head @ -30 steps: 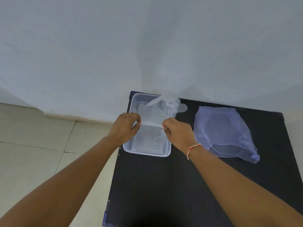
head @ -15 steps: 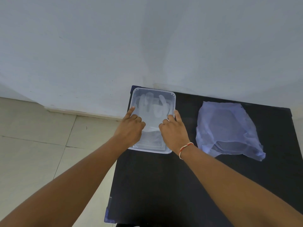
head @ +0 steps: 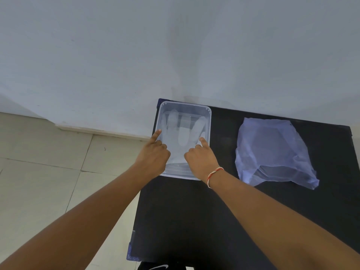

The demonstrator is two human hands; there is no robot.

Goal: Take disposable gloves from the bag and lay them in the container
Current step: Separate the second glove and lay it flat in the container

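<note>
A clear rectangular plastic container (head: 209,121) stands at the far left corner of the black table (head: 224,211). A translucent disposable glove (head: 182,131) lies flat inside it, fingers pointing toward the wall. My left hand (head: 153,154) rests over the container's left side, index finger stretched onto the left rim. My right hand (head: 200,154) presses on the glove's right side with its index finger out, the other fingers curled. Neither hand grips anything. The pale blue plastic bag (head: 270,151) lies crumpled on the table to the right.
The table stands against a white wall (head: 175,55). Beige floor tiles (head: 48,172) lie to its left. A thread bracelet (head: 214,173) circles my right wrist. Bare black tabletop stretches between the container, the bag and the near edge.
A second ago both hands held the glove up by its cuff over the container. They lowered it in, and now they press it flat with index fingers out.
</note>
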